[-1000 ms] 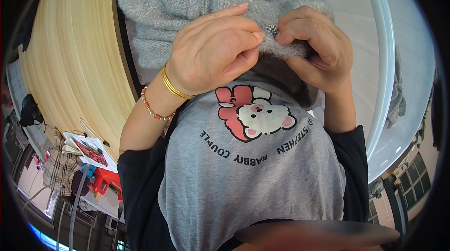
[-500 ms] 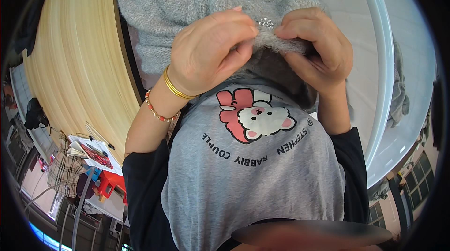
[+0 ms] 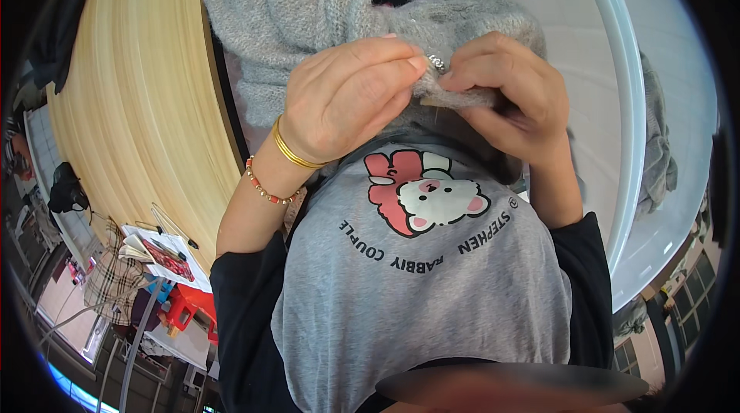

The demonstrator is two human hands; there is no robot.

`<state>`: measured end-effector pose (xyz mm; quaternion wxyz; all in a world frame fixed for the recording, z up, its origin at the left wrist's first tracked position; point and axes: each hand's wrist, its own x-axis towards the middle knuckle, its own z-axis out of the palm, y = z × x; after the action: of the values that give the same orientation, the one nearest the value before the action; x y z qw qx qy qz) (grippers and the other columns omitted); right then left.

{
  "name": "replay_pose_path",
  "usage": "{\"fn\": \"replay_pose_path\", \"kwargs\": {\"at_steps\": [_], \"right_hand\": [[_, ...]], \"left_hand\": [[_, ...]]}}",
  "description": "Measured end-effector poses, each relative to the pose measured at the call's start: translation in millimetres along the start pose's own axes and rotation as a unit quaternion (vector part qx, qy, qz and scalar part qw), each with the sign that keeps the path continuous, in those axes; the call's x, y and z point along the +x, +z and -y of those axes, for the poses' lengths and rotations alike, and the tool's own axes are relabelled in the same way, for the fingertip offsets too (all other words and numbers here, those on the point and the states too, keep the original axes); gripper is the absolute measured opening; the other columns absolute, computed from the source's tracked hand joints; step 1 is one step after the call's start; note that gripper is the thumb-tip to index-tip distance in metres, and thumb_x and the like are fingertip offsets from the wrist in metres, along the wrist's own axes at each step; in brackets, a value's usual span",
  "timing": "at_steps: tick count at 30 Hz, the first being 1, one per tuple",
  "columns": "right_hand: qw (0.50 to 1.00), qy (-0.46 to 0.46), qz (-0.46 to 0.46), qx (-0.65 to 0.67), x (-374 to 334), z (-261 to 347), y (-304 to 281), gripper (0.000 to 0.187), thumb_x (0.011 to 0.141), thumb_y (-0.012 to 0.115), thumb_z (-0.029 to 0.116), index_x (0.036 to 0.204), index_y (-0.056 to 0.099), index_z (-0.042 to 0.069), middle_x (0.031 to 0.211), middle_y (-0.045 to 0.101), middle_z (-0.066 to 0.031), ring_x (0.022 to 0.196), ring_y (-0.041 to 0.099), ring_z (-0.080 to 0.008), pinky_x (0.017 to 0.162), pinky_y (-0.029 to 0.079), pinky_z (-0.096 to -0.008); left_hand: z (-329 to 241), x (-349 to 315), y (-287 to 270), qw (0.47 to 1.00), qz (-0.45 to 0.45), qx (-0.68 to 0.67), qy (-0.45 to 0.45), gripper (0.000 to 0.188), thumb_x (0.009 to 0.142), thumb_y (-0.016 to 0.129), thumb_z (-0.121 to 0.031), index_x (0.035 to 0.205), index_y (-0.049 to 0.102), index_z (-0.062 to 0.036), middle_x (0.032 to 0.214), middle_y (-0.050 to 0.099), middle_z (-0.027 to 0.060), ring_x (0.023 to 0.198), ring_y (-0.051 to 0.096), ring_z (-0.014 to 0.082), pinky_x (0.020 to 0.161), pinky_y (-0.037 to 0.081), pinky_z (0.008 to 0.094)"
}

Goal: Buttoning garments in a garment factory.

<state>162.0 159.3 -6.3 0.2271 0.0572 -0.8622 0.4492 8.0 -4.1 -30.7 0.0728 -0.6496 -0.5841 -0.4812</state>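
Note:
A fuzzy grey knit garment (image 3: 293, 8) lies bunched across my lap, and part of its edge is raised between my hands. A sparkly, clear-stoned button (image 3: 437, 64) sits on that edge, tilted, between my fingertips. My left hand (image 3: 358, 93) is closed, its fingertips pinched against the knit just left of the button; whether anything small is in that pinch is hidden. On the other side, my right hand (image 3: 512, 93) grips the folded edge between thumb and fingers, its index fingertip close to the button.
A light wood table (image 3: 146, 97) runs along my left. At my right is a large white tub (image 3: 620, 104) with a pale rim; grey knitwear (image 3: 657, 135) lies beyond it. Papers (image 3: 173, 255) and a red plastic stool (image 3: 185, 309) are at the lower left.
Both hands have come slightly nearer to me with the knit edge. The button has tilted and shows less of its face. My left fingers have closed further.

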Motion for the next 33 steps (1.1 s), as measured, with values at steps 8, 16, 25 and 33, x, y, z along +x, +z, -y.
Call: {"fn": "replay_pose_path", "kwargs": {"at_steps": [8,16,25,33], "right_hand": [[0.916,0.357,-0.049,0.178,1.2,-7.0,-38.7,0.037,0.089,0.063,0.025,0.116,0.064,-0.001,0.104,0.064,-0.0094,0.077,0.063,-0.011,0.066,0.046,-0.0197],[0.89,0.29,0.331,-0.12,19.4,-55.7,29.2,0.081,0.076,0.074,0.054,0.131,0.052,-0.001,0.093,0.068,-0.0227,0.084,0.066,-0.0328,0.077,0.052,-0.0401],[0.953,-0.092,0.279,0.072,122.1,5.5,-1.8,0.026,0.072,0.059,0.003,0.097,0.063,-0.003,0.07,0.062,-0.0073,0.055,0.056,-0.0161,0.05,0.047,-0.0314],[0.959,0.162,-0.085,-0.215,316.0,-33.8,-297.2,0.026,0.089,0.062,0.029,0.104,0.072,0.01,0.086,0.066,-0.0085,0.067,0.063,-0.0247,0.057,0.052,-0.037]], "left_hand": [[-9.9,-7.6,-24.4,0.976,0.207,-0.066,-0.021,0.017,0.075,0.075,-0.015,0.084,0.064,-0.0064,0.082,0.063,0.0062,0.073,0.063,0.025,0.075,0.055,0.0348],[-10.8,-25.2,-31.9,0.976,0.219,-0.005,0.008,0.018,0.078,0.074,-0.018,0.073,0.059,-0.0083,0.073,0.057,0.0052,0.07,0.059,0.0231,0.072,0.051,0.0331],[23.1,-34.2,-101.6,0.955,-0.189,-0.045,-0.223,0.011,0.088,0.064,-0.001,0.1,0.065,-0.0005,0.094,0.065,0.008,0.076,0.064,0.015,0.07,0.051,0.0261],[52.3,-41.4,-129.5,0.898,-0.279,-0.092,-0.326,0.026,0.09,0.063,-0.001,0.115,0.057,-0.002,0.109,0.06,0.0054,0.078,0.062,0.01,0.075,0.053,0.0259]]}}
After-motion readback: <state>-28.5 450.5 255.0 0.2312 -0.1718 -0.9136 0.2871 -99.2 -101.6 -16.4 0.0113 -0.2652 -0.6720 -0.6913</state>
